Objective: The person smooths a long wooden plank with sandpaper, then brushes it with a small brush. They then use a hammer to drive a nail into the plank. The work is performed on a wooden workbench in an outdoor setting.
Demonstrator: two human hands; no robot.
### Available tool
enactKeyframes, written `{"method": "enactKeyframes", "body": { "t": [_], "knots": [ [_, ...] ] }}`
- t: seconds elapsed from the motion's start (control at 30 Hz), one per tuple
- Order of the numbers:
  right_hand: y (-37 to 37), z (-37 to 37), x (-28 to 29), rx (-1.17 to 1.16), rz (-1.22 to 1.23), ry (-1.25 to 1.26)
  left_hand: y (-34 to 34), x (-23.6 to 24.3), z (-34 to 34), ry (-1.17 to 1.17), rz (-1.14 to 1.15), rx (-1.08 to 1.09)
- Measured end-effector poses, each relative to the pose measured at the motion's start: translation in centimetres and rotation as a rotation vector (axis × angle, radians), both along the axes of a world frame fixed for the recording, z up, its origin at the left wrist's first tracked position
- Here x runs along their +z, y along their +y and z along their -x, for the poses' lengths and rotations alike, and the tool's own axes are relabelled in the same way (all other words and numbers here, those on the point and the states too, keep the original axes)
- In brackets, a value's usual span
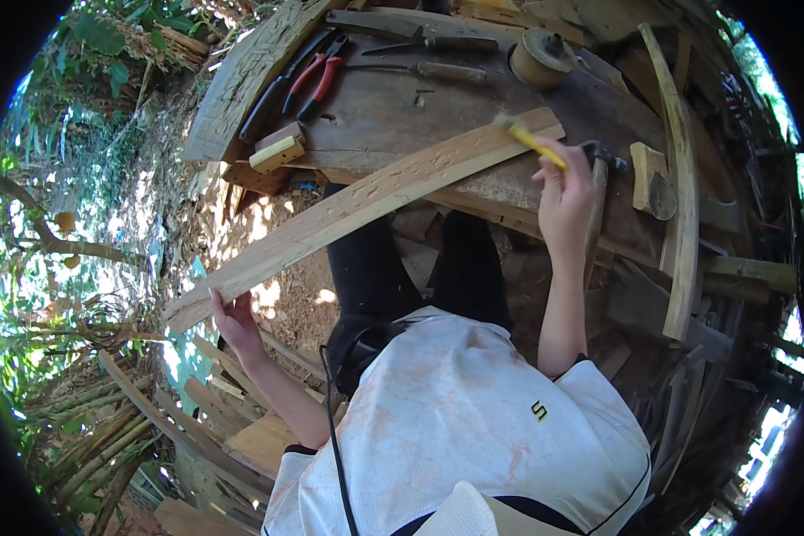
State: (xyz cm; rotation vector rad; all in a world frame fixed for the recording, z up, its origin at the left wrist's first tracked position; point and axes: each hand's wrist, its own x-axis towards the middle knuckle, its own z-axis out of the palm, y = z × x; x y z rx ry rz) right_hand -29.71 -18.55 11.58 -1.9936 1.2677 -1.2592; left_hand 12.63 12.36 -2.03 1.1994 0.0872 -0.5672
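A long, slightly curved wooden plank (375,195) slants from the lower left up to the workbench (375,116), its far right end lying on the top. My left hand (237,326) grips the plank's lower left end, fingers at its edge. In my right hand (565,189) is a small yellow-handled brush (538,145); its blurred, pale tip is at the plank's upper right end. Small pits and marks run along the plank's face. Beside my right hand a hammer (597,174) lies with its dark head on the bench.
On the bench are red-handled pliers (320,79), a knife (447,43), a wooden-handled tool (447,71), a round pot (542,58) and small wood blocks (277,154). A long curved strip (679,188) stands at the right. Sticks and boards (214,429) crowd the lower left.
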Motion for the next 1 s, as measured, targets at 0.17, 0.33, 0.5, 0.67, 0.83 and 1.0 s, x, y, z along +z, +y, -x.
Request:
{"method": "enactKeyframes", "body": {
  "t": [0.17, 0.33, 0.5, 0.67, 0.83, 1.0],
  "knots": [
    [0.1, 1.2, 0.6, 0.054, -0.032, -0.104, 0.3, -0.3, -0.6, -0.022, -0.003, -0.002],
    [-0.6, 2.4, 0.8, 0.206, -0.062, -0.034, 0.3, -0.3, -0.7, -0.029, 0.009, -0.012],
    [-1.4, 2.1, 1.9, 0.255, -0.019, 0.118, 0.0, -0.3, -0.5, -0.020, 0.016, -0.009],
    [-2.7, 2.8, 2.8, 0.050, -0.013, 0.180, 0.2, -0.3, -0.7, -0.032, 0.015, 0.024],
    [-1.7, 1.4, 3.4, 0.093, -0.004, 0.204, -0.2, 0.1, -0.3, -0.043, 0.026, 0.029],
    [-2.9, 2.4, 3.5, -0.084, -0.136, 0.160, 0.0, 0.1, -0.3, -0.039, 0.044, 0.035]
  ]
}}
